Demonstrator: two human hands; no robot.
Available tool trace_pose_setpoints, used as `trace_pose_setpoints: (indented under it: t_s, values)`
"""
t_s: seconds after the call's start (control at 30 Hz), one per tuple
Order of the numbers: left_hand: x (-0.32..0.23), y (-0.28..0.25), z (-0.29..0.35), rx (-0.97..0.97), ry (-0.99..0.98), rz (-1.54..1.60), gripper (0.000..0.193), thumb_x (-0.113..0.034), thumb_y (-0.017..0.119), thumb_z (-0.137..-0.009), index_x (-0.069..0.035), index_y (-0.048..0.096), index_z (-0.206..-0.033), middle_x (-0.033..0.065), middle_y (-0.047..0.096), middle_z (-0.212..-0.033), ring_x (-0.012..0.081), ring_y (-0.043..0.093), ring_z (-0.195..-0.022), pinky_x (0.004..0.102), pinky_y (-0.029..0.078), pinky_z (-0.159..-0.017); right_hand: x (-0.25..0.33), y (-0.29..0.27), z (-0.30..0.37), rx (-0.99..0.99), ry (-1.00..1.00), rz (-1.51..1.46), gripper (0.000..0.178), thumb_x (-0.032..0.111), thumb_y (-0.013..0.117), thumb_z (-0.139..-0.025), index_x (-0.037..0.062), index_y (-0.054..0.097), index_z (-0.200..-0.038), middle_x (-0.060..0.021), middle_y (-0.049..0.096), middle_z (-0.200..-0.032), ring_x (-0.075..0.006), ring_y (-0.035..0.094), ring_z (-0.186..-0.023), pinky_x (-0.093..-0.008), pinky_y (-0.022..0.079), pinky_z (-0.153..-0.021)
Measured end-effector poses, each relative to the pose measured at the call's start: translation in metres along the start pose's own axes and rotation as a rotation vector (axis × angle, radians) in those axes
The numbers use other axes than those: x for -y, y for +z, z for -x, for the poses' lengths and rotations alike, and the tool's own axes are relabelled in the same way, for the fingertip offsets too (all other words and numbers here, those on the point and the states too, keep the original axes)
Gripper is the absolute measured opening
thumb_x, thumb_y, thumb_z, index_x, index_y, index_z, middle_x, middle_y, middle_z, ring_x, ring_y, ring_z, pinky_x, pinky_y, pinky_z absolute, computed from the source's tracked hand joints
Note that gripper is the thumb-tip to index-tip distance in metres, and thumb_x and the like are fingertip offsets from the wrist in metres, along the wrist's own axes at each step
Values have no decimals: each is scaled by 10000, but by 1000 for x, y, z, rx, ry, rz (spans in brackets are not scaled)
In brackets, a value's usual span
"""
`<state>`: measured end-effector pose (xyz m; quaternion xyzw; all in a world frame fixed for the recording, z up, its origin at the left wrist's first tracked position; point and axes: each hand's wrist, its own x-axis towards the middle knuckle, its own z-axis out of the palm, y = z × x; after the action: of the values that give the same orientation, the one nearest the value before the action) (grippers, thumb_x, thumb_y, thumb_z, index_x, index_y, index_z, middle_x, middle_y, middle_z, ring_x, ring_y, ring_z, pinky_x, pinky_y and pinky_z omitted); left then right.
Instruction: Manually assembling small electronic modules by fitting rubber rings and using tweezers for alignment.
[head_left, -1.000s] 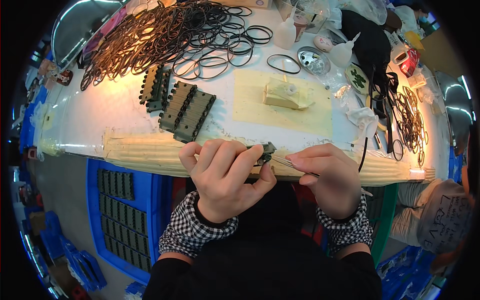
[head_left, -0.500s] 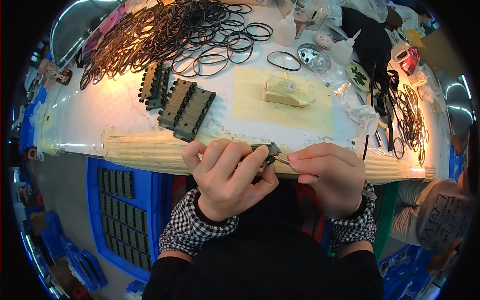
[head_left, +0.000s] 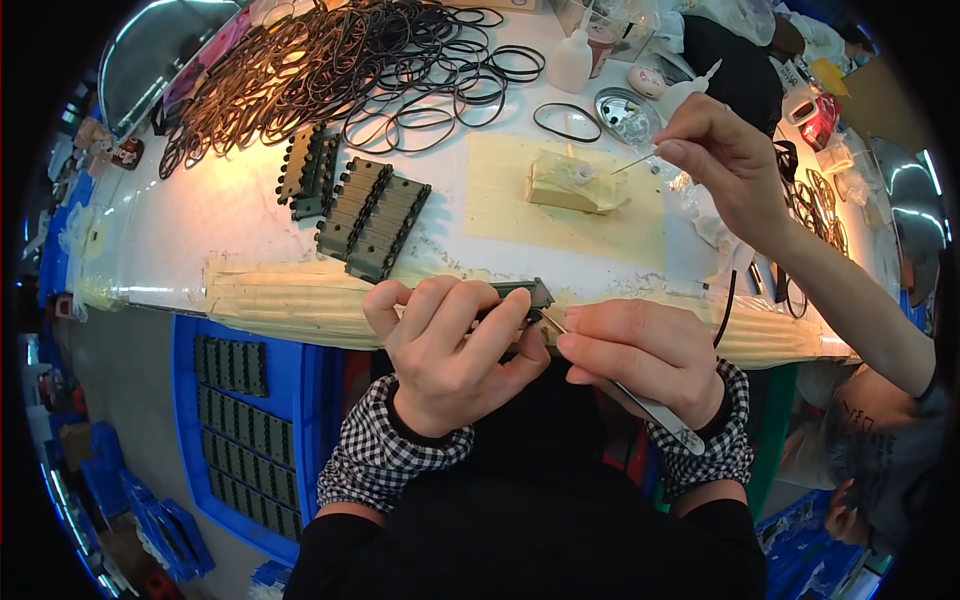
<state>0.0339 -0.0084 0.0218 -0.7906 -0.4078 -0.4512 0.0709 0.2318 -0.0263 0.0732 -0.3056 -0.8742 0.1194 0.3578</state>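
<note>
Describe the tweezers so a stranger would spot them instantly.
At the near edge of the white table, find the person's right hand. It holds the tweezers, which slant from near the green part in the left hand down to the lower right. Unlike the thin rod in the co-worker's hand, they end in a broad, flat silver tail.

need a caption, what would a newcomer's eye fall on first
Probably the tangle of dark bands heaped at the upper left of the table. Then the left hand holding a green part and the right hand holding tweezers, at the near edge. Another person's hand, upper right, holds a thin stick.
</note>
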Motion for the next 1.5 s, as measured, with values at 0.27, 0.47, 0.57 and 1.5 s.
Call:
trace_pose_setpoints:
  t_s: [0.27, 0.47, 0.57, 1.5]
  values:
    - [3, -2, 2, -2, -29, 17, 240, -231, 737, -599, -160, 679, -821, -58, 549, -728, 130, 515, -708, 368, 294, -809, 1, 8, -2, -43, -28, 10, 284, 124, 764, -740, 27, 658, -985, -94, 630, -886, -220, 656, -741, -305, 547, -598]
    - [5, -5, 1, 23, -71, 12, 236, -236, 741, -605, -157, 682, -820, -51, 553, -737, 140, 525, -721, 369, 298, -813, 1, 5, 1, -90, -69, -28, 236, 173, 765, -758, 58, 669, -940, -61, 593, -806, -202, 622, -670, -297, 522, -558]
    - [8, -5, 1, 3, -76, 23, 232, -228, 739, -603, -156, 680, -816, -48, 556, -737, 143, 529, -727, 368, 300, -812, 2, 4, 4, -125, -85, -46, 209, 198, 765, -768, 75, 675, -911, -45, 573, -763, -193, 603, -632, -293, 508, -538]
    - [20, 27, -34, -111, -79, 79, 275, -157, 706, -561, -119, 658, -830, 2, 553, -723, 184, 512, -720, 335, 315, -784, -59, -13, -31, -495, 268, 217, 115, 41, 702, -817, 32, 667, -926, -81, 639, -833, -222, 588, -782, -313, 454, -695]
